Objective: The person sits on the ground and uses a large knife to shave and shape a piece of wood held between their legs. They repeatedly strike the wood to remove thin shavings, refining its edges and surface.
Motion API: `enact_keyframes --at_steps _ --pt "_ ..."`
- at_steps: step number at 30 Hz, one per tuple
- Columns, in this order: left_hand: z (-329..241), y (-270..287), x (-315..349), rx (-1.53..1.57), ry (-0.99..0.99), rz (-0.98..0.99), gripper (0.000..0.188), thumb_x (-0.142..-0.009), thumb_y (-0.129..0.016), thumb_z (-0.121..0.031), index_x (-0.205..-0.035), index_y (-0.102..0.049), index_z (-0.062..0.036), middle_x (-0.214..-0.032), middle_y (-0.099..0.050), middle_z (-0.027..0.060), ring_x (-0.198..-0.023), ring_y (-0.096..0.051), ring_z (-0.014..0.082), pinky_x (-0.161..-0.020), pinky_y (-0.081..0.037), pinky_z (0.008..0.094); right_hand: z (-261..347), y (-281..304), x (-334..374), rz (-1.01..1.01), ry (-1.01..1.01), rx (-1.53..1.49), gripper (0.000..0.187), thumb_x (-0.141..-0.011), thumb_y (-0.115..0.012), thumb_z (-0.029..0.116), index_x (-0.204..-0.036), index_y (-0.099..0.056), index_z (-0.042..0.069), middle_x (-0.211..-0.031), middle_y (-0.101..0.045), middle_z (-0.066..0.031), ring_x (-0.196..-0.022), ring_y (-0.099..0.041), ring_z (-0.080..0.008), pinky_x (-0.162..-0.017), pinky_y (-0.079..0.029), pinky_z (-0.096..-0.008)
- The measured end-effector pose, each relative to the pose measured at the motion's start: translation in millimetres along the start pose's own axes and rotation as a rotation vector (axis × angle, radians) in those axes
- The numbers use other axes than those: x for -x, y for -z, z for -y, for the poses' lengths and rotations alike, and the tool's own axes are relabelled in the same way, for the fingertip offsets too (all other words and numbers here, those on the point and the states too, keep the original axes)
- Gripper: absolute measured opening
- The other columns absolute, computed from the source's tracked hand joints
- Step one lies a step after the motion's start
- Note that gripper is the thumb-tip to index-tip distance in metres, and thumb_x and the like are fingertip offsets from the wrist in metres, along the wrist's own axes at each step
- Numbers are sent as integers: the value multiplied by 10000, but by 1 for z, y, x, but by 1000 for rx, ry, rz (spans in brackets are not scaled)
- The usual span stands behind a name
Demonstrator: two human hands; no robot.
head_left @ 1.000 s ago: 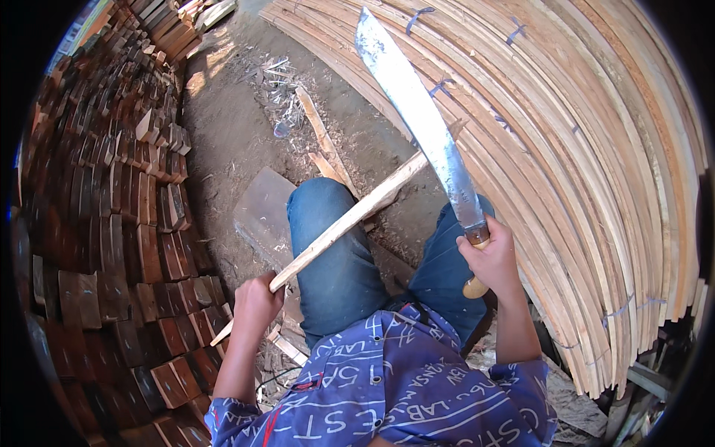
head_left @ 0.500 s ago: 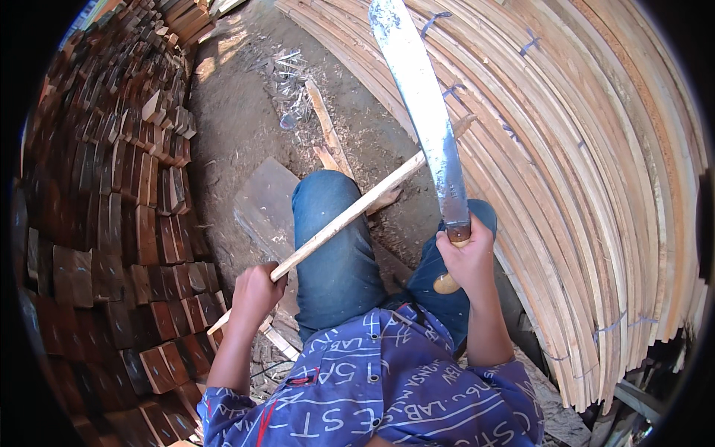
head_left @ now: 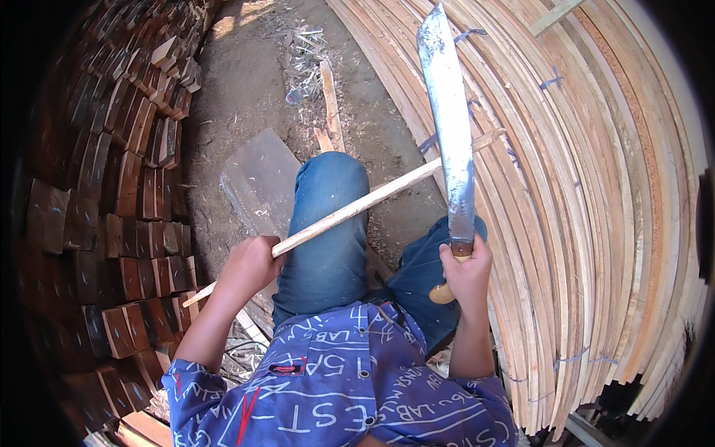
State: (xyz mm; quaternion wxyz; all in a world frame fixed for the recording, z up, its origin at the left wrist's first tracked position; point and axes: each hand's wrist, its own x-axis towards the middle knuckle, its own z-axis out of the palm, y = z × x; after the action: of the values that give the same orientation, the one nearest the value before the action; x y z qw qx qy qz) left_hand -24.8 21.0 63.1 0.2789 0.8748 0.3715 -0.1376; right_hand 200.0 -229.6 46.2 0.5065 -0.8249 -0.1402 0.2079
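Note:
My left hand (head_left: 257,262) is closed round a long pale wooden stick (head_left: 350,212) near its lower end. The stick's pointed tip juts out below the hand, by my forearm. It slants up to the right over my knee, and its far end passes behind the blade. In my right hand (head_left: 468,270) is a machete (head_left: 449,123), gripped by its light wooden handle with the broad steel blade pointing up and away. The blade crosses in front of the stick; whether the two touch, I cannot tell.
To the right lie long curved-looking wooden strips (head_left: 555,223), bundled with blue ties (head_left: 551,79). Stacked dark wood blocks (head_left: 134,246) rise on the left. On the dirt floor are a flat board (head_left: 261,175), a split wood piece (head_left: 332,108) and shavings (head_left: 307,56).
The machete has moved to the right in view and stands more upright. The stick lies at a flatter slant, its far end further right. The whole view has shifted somewhat.

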Motion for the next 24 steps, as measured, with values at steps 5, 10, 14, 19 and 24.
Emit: enact_keyframes --at_steps 5,10,14,19,24 --pt "-4 -11 -9 84 -44 54 181 -812 -627 -170 -849 -683 -2 -776 -638 243 -775 -627 423 -721 -495 489 16 -2 4 -30 -120 -157 242 -801 -686 21 -1007 -590 -61 -695 -609 -22 -550 -598 -110 -589 -514 -298" --pt "-6 -12 -13 122 -5 119 206 -803 -622 -196 -806 -688 -1 -776 -643 250 -773 -637 417 -738 -505 489 -1 -6 -5 52 58 197 200 -803 -677 35 -964 -590 -46 -683 -622 -65 -602 -622 -134 -617 -516 -313" --pt "-15 -15 -16 83 -23 73 243 -797 -620 -216 -809 -696 14 -772 -643 262 -762 -641 419 -742 -512 484 12 1 -9 82 -53 49 180 -802 -669 21 -959 -592 -20 -669 -589 -41 -595 -550 -95 -581 -465 -280" --pt "-13 -19 -21 81 0 96 231 -765 -611 -187 -796 -686 29 -761 -633 265 -759 -635 424 -741 -502 488 10 -8 -5 160 -17 73 181 -797 -670 13 -954 -588 -25 -727 -590 -22 -675 -537 -81 -639 -457 -274" --pt "-13 -26 -21 80 -32 16 228 -760 -598 -174 -779 -680 39 -762 -625 280 -753 -632 432 -736 -505 494 24 4 -7 124 -125 -43 225 -810 -655 0 -1022 -582 -24 -666 -551 -15 -500 -517 -79 -448 -422 -250"
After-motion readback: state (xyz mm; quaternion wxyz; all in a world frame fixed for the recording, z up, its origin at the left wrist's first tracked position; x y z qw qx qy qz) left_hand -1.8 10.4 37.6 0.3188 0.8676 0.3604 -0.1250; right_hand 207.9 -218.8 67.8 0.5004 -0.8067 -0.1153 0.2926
